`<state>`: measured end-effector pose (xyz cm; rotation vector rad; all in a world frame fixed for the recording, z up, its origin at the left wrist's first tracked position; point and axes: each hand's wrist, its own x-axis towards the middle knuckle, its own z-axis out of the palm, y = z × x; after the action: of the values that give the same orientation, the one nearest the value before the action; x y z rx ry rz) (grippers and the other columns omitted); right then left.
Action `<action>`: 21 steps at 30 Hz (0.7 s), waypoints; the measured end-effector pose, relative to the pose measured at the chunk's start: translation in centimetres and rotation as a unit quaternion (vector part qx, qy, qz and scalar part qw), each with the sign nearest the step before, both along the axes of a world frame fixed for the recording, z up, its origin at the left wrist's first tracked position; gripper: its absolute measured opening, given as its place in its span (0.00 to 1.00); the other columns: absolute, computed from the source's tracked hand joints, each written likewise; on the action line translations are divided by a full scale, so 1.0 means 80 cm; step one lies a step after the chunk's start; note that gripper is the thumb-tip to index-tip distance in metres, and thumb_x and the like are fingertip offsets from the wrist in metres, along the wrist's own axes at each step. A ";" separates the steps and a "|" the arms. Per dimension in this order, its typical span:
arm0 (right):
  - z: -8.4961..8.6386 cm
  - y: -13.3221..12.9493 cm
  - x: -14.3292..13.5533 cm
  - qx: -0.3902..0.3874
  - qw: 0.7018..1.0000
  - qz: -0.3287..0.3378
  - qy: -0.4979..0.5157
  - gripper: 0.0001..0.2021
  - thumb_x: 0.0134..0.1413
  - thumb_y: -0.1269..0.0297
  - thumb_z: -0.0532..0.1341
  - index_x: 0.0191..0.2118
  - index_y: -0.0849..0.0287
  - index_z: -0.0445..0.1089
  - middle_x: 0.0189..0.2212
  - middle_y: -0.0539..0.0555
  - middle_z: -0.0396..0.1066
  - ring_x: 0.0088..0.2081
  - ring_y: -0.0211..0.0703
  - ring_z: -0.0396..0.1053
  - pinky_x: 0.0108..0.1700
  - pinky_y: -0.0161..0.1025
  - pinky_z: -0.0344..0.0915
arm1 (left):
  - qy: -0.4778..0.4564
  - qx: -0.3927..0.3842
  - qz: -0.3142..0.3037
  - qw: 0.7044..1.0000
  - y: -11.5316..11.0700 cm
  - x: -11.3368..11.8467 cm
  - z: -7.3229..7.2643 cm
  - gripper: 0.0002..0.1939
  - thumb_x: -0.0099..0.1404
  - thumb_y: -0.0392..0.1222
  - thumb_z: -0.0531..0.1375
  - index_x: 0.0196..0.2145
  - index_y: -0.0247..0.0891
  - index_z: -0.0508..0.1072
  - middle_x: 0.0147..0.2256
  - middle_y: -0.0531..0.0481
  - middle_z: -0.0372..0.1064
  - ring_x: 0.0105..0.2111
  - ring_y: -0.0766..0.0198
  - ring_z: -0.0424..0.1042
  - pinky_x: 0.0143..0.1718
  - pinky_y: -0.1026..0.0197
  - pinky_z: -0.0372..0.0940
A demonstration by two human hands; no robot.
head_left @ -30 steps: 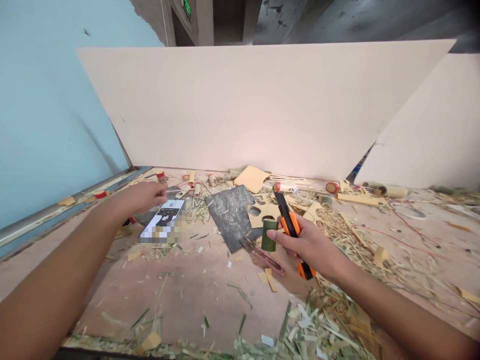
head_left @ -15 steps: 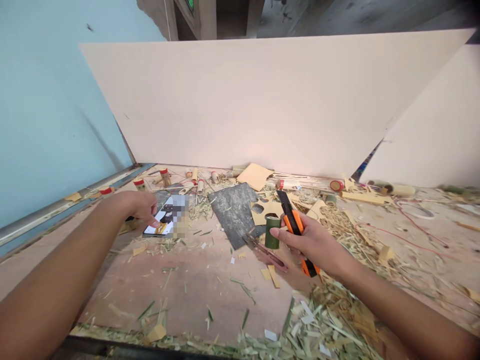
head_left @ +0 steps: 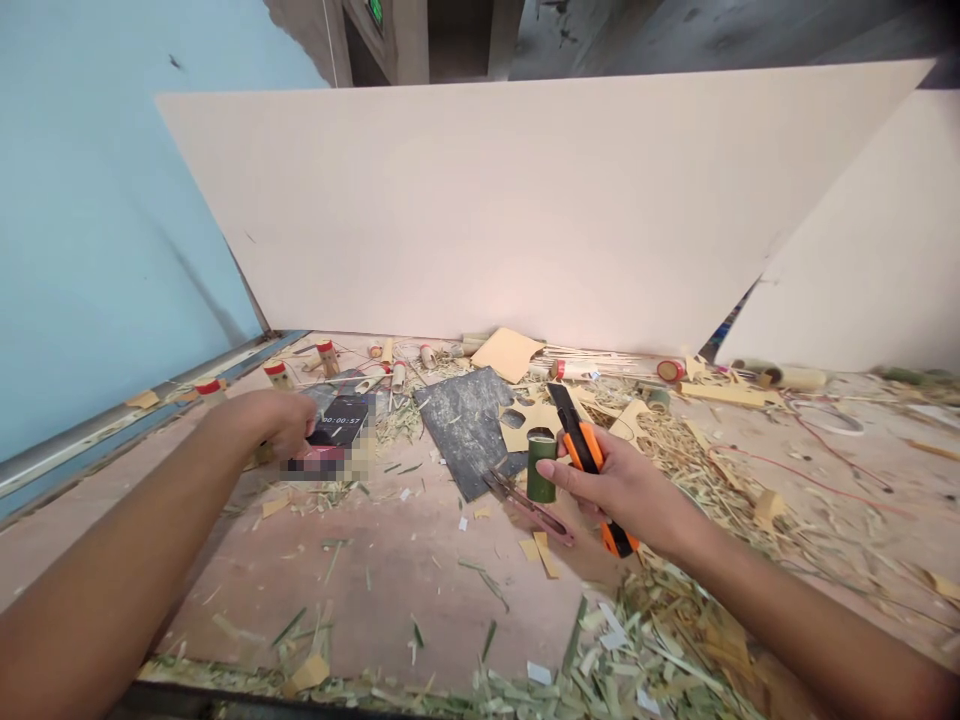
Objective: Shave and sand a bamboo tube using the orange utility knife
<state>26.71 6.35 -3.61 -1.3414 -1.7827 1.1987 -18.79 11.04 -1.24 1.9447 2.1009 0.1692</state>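
My right hand (head_left: 622, 490) holds an orange and black utility knife (head_left: 585, 445), its black end pointing up and away, together with a short green bamboo tube (head_left: 541, 468) pinched by thumb and fingers. My left hand (head_left: 281, 425) is at the left edge of a phone (head_left: 345, 415) lying on the table, fingers curled with nothing visible in them. The phone's dark screen shows a timer, partly blurred. Pink-handled scissors (head_left: 536, 510) lie below the tube, beside a dark grey sheet (head_left: 469, 430) and yellow card with round holes (head_left: 525, 425).
Bamboo pieces with red ends (head_left: 276, 375) stand and lie along the back. Green and straw-coloured shavings (head_left: 562, 680) cover the front edge and right side. A pale board (head_left: 525, 210) rises behind the table (head_left: 360, 590). Thin red cord (head_left: 817, 480) lies at the right.
The phone screen has gone from a bright picture to a dark timer display. My left index finger, earlier stretched over the screen, has drawn back slightly. The view has shifted a little.
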 end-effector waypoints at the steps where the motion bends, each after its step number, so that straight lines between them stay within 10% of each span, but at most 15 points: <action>1: 0.001 -0.001 -0.001 -0.001 1.000 -0.001 -0.001 0.25 0.54 0.41 0.70 0.35 0.53 0.58 0.18 0.39 0.57 0.18 0.33 0.55 0.20 0.33 0.54 | 0.011 -0.025 0.000 1.000 -0.002 0.001 0.007 0.14 0.65 0.47 0.69 0.33 0.34 0.74 0.27 0.54 0.71 0.25 0.65 0.68 0.29 0.61 0.65; 8: -0.003 -0.001 -0.004 -0.023 0.999 -0.002 0.028 0.25 0.53 0.41 0.70 0.35 0.53 0.58 0.18 0.39 0.55 0.19 0.32 0.54 0.20 0.32 0.54 | -0.019 0.025 -0.103 0.994 -0.029 0.093 0.052 0.14 0.73 0.49 0.51 0.33 0.39 0.68 0.33 0.47 0.71 0.34 0.56 0.68 0.33 0.61 0.56; 14: -0.004 -0.009 -0.008 -0.060 0.996 0.019 0.058 0.23 0.54 0.43 0.70 0.38 0.54 0.62 0.15 0.39 0.58 0.18 0.33 0.54 0.21 0.31 0.54 | -0.118 -0.020 -0.274 0.954 -0.096 0.241 0.017 0.12 0.73 0.38 0.48 0.45 0.43 0.70 0.42 0.49 0.75 0.40 0.57 0.72 0.40 0.59 0.62; 21: 0.001 -0.016 -0.011 -0.085 0.987 0.010 0.134 0.23 0.52 0.45 0.72 0.38 0.55 0.64 0.15 0.40 0.61 0.18 0.32 0.53 0.21 0.30 0.52 | -0.453 -0.135 -0.189 0.861 -0.108 0.281 -0.013 0.30 0.68 0.57 0.64 0.58 0.41 0.58 0.52 0.39 0.73 0.50 0.50 0.75 0.46 0.54 0.67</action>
<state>25.86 5.09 -3.51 -1.1914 -1.5356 1.4923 3.69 2.38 -2.29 1.5890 1.0519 0.5462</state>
